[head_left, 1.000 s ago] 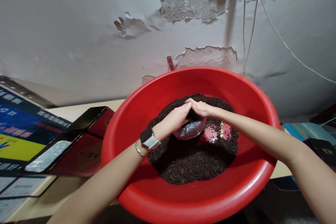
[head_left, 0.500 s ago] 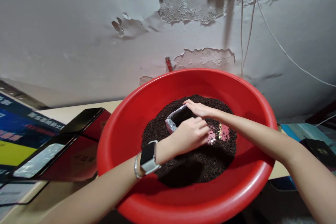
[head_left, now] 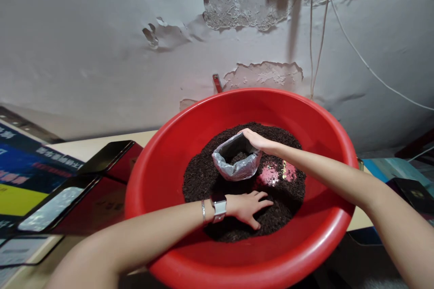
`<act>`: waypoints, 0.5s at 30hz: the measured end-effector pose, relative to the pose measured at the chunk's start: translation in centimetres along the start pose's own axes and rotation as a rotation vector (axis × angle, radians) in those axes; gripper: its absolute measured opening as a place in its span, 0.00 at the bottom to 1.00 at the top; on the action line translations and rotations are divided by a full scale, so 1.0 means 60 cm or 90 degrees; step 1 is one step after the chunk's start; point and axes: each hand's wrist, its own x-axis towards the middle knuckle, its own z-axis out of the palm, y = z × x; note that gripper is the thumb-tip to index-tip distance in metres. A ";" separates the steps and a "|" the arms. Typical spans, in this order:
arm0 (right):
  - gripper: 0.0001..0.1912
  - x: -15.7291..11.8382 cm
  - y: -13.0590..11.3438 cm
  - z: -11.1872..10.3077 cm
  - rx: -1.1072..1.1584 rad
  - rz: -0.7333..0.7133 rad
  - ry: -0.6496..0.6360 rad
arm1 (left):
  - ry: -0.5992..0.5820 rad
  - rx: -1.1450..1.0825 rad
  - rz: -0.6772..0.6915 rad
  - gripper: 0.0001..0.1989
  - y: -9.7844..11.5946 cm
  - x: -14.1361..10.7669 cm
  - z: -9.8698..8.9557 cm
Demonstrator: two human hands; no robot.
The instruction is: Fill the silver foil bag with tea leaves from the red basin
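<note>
A big red plastic basin (head_left: pixel 332 244) holds a mound of dark loose bits (head_left: pixel 203 169) that look like tea leaves. Standing in the mound is a silvery foil bag (head_left: pixel 239 169), its mouth open and some of the dark bits inside. My right hand (head_left: pixel 259 141) grips the bag's far right rim. In front of the bag, my left hand (head_left: pixel 249 208) lies palm down on the dark bits with fingers spread, holding nothing; a watch and a bracelet are on that wrist. A pink patterned piece (head_left: pixel 269 174) lies half covered right of the bag.
Left of the basin, dark red boxes (head_left: pixel 91 205) with black edges sit on the pale table (head_left: pixel 108 137), beside blue printed boards (head_left: pixel 30 169). Behind is a peeling wall with hanging white cables (head_left: pixel 349 36). A black box (head_left: pixel 412 194) is at the right.
My left hand has moved from in front of the bag down onto the dark bits, and its fingers have spread. The bag's front and contents now show. My right hand stays at the rim.
</note>
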 end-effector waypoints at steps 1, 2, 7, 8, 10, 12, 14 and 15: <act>0.18 0.001 0.001 0.001 0.008 -0.003 0.003 | 0.000 -0.009 0.000 0.42 -0.002 0.001 0.002; 0.18 0.003 0.003 0.002 0.018 -0.005 0.007 | -0.001 -0.009 -0.001 0.41 -0.003 0.001 0.003; 0.15 0.008 0.011 0.003 0.069 -0.006 0.019 | -0.042 0.032 -0.036 0.36 0.007 0.000 -0.003; 0.15 0.009 0.012 0.002 0.074 -0.012 0.017 | -0.049 0.032 -0.040 0.35 0.009 0.000 -0.005; 0.13 0.011 0.016 0.001 0.076 -0.022 0.016 | -0.064 0.019 -0.045 0.34 0.010 0.000 -0.007; 0.13 0.014 0.020 0.000 0.069 -0.021 0.021 | -0.084 -0.002 -0.058 0.33 0.009 0.001 -0.006; 0.14 0.018 0.023 0.000 0.057 -0.019 0.026 | -0.103 -0.013 -0.070 0.31 0.008 0.003 -0.004; 0.14 0.019 0.025 0.001 0.051 -0.022 0.026 | -0.109 -0.012 -0.071 0.30 0.008 0.003 -0.004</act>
